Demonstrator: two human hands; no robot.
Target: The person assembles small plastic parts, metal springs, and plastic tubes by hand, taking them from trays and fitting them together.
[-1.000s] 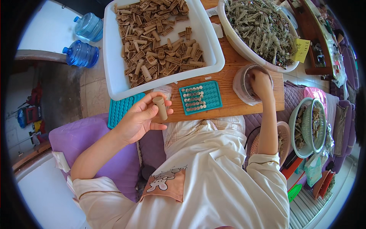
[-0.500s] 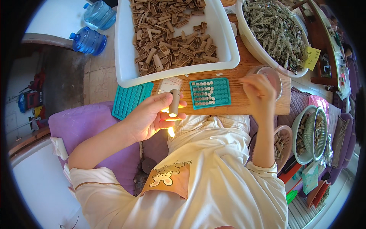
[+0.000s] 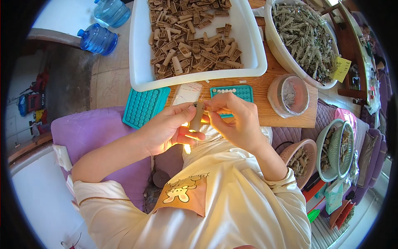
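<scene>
My left hand (image 3: 163,129) grips a small tan plastic casing (image 3: 196,119), held upright between thumb and fingers above my lap. Sunlight glows on the fingers below it. My right hand (image 3: 238,118) is at the casing's upper right side, thumb and forefinger pinched; whatever they hold is too small to make out. Behind that hand, a teal dimpled tray (image 3: 248,92) holds small round whitish discs and is partly covered. Farther left lie stacked teal trays (image 3: 145,106), with a clear plastic bag (image 3: 186,92) beside them.
A large white bin (image 3: 199,79) of similar tan casings fills the table's far side. To its right stand a round tub (image 3: 273,37) heaped with clear-and-metallic small parts and a plastic-lined container (image 3: 275,97). Baskets (image 3: 311,159) of parts sit at right, near a purple seat (image 3: 95,128).
My right hand has come left from beside the round container to the casing in my left hand. The casing stays in my left hand. The view has shifted slightly.
</scene>
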